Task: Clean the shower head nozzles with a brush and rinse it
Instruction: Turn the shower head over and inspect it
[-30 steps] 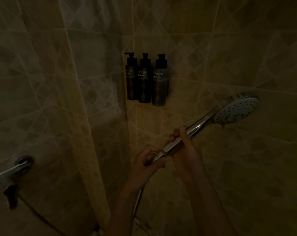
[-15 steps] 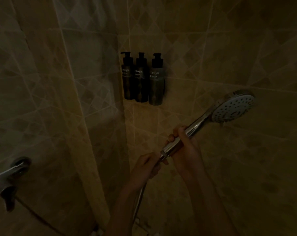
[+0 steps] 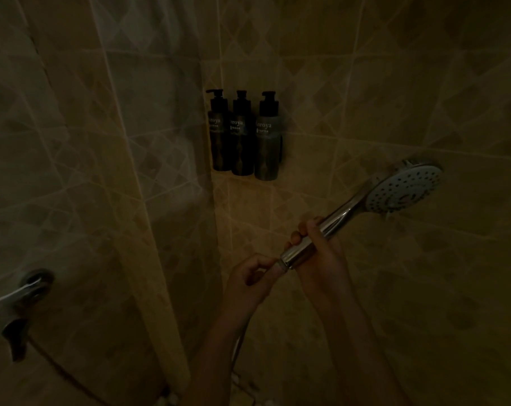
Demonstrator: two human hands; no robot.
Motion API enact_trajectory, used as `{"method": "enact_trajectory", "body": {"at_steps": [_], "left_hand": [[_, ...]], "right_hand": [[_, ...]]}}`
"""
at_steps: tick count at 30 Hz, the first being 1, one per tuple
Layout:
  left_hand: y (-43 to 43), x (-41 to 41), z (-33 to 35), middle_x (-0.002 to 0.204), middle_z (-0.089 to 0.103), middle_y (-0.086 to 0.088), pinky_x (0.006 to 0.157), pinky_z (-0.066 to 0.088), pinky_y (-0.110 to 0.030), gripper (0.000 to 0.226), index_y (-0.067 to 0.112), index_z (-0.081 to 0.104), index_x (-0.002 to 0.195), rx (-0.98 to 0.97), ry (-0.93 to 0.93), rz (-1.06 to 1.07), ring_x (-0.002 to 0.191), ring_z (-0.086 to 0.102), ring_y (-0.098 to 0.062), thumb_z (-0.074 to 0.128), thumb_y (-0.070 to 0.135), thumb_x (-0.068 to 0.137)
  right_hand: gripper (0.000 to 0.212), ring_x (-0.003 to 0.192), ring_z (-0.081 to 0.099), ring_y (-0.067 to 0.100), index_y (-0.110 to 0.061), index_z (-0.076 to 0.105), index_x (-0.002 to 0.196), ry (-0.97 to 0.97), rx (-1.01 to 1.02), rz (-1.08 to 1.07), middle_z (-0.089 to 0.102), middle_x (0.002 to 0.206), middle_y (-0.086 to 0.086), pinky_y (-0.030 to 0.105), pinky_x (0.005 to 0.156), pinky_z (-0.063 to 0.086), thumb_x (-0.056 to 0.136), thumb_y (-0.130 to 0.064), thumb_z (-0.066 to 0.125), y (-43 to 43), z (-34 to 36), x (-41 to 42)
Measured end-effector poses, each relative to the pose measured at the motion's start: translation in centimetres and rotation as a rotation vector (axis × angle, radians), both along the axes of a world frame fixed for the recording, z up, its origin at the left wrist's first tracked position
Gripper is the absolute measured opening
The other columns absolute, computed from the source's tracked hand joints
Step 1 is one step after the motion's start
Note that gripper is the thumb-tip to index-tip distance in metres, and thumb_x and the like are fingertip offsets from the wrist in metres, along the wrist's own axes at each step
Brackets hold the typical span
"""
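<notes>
Chrome shower head (image 3: 404, 189) tilted up-right, white nozzle face toward camera.

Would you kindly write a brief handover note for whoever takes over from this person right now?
Right hand grips the shower head by its chrome handle, nozzle face turned toward the camera.
Left hand pinches the hose connector at the handle's end.
Done: shower head is in hand.
Left: scrub the nozzles, then rinse; no scrubbing tool or running water is in view.
</notes>
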State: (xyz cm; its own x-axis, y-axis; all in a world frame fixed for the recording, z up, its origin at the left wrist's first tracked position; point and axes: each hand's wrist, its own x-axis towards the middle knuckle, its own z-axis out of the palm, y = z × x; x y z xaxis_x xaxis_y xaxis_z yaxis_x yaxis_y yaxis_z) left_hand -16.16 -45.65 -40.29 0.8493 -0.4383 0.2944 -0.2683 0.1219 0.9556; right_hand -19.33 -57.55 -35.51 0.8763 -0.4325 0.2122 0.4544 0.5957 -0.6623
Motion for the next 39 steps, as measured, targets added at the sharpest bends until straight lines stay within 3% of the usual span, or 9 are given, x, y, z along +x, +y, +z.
{"method": "enact_trajectory", "body": {"at_steps": [8, 15, 18, 20, 23, 26, 30, 36, 39], "left_hand": [[0.2, -0.2, 0.9, 0.043, 0.04, 0.009, 0.042, 0.026, -0.013, 0.037, 0.01, 0.063, 0.069, 0.105, -0.021, 0.03, 0.039, 0.033, -0.001, 0.041, 0.022, 0.097], [-0.2, -0.9, 1.6, 0.05, 0.05, 0.005, 0.042, 0.03, -0.011, 0.047, 0.012, 0.063, 0.066, 0.089, 0.128, 0.039, 0.038, 0.039, -0.001, 0.033, 0.026, 0.1], [0.1, -1.0, 1.5, 0.054, 0.053, 0.005, 0.045, 0.031, -0.015, 0.029, 0.018, 0.065, 0.074, 0.099, 0.052, -0.01, 0.042, 0.042, -0.002, 0.049, 0.035, 0.092], [0.1, -1.1, 1.6, 0.063, 0.058, 0.002, 0.045, 0.034, -0.008, 0.002, 0.017, 0.061, 0.087, 0.053, 0.017, -0.038, 0.044, 0.048, 0.004, 0.062, 0.016, 0.086], [0.1, -1.1, 1.3, 0.068, 0.059, -0.004, 0.045, 0.035, -0.004, 0.012, 0.007, 0.055, 0.087, 0.022, -0.03, -0.035, 0.043, 0.051, 0.006, 0.062, -0.001, 0.083], [0.3, -1.3, 1.4, 0.067, 0.059, -0.001, 0.048, 0.034, -0.003, 0.006, 0.007, 0.058, 0.084, 0.05, -0.08, -0.041, 0.045, 0.051, 0.006, 0.058, 0.002, 0.087], [0.2, -1.4, 1.3, 0.057, 0.058, 0.008, 0.046, 0.032, -0.01, 0.023, 0.013, 0.063, 0.08, 0.084, -0.092, -0.042, 0.043, 0.043, 0.001, 0.047, 0.016, 0.095], [-0.1, -1.3, 1.2, 0.057, 0.043, 0.001, 0.044, 0.027, -0.015, 0.035, 0.012, 0.061, 0.078, 0.076, 0.025, -0.039, 0.044, 0.035, -0.002, 0.035, 0.025, 0.098], [0.1, -1.0, 1.2, 0.057, 0.042, 0.001, 0.044, 0.026, -0.017, 0.033, 0.009, 0.061, 0.081, 0.061, 0.025, -0.052, 0.044, 0.034, -0.003, 0.037, 0.025, 0.098]], "right_hand": [[0.008, 0.059, 0.052, 0.01, -0.019, 0.05, 0.082, 0.003, -0.006, 0.0, 0.05, 0.068, -0.003, 0.029, 0.064, 0.043, 0.077, -0.018, 0.057, 0.4, 0.3, -0.2], [0.01, 0.058, 0.051, 0.01, -0.018, 0.05, 0.08, 0.003, -0.025, 0.0, 0.051, 0.065, -0.003, 0.029, 0.061, 0.042, 0.074, -0.018, 0.058, 0.4, 0.6, -0.4], [0.01, 0.06, 0.051, 0.011, -0.019, 0.05, 0.081, 0.021, -0.018, -0.011, 0.051, 0.068, -0.003, 0.028, 0.061, 0.042, 0.087, -0.012, 0.052, 0.4, 0.4, -0.3], [0.012, 0.061, 0.05, 0.011, -0.019, 0.051, 0.081, 0.027, -0.006, -0.023, 0.053, 0.067, -0.004, 0.028, 0.063, 0.043, 0.09, -0.011, 0.05, 0.4, 0.4, -0.3], [0.006, 0.059, 0.051, 0.01, -0.019, 0.051, 0.082, 0.018, -0.013, -0.014, 0.053, 0.065, -0.004, 0.028, 0.063, 0.042, 0.083, -0.014, 0.054, 0.4, 0.4, -0.4], [0.009, 0.058, 0.051, 0.009, -0.02, 0.049, 0.081, 0.011, -0.033, 0.0, 0.052, 0.065, -0.004, 0.026, 0.058, 0.044, 0.083, -0.013, 0.054, 0.4, 0.4, -0.5], [0.017, 0.057, 0.051, 0.009, -0.019, 0.047, 0.08, 0.0, -0.058, 0.001, 0.051, 0.066, -0.004, 0.025, 0.055, 0.044, 0.088, -0.005, 0.05, 0.4, 0.7, -0.5], [0.015, 0.057, 0.054, 0.007, -0.021, 0.049, 0.081, -0.001, 0.026, 0.023, 0.055, 0.068, -0.006, 0.023, 0.054, 0.048, 0.074, -0.015, 0.059, 0.1, 0.9, -0.6], [0.015, 0.059, 0.055, 0.007, -0.022, 0.05, 0.08, 0.006, 0.036, -0.018, 0.057, 0.069, -0.005, 0.024, 0.059, 0.049, 0.084, -0.008, 0.053, -0.2, 0.8, -0.7]]}}
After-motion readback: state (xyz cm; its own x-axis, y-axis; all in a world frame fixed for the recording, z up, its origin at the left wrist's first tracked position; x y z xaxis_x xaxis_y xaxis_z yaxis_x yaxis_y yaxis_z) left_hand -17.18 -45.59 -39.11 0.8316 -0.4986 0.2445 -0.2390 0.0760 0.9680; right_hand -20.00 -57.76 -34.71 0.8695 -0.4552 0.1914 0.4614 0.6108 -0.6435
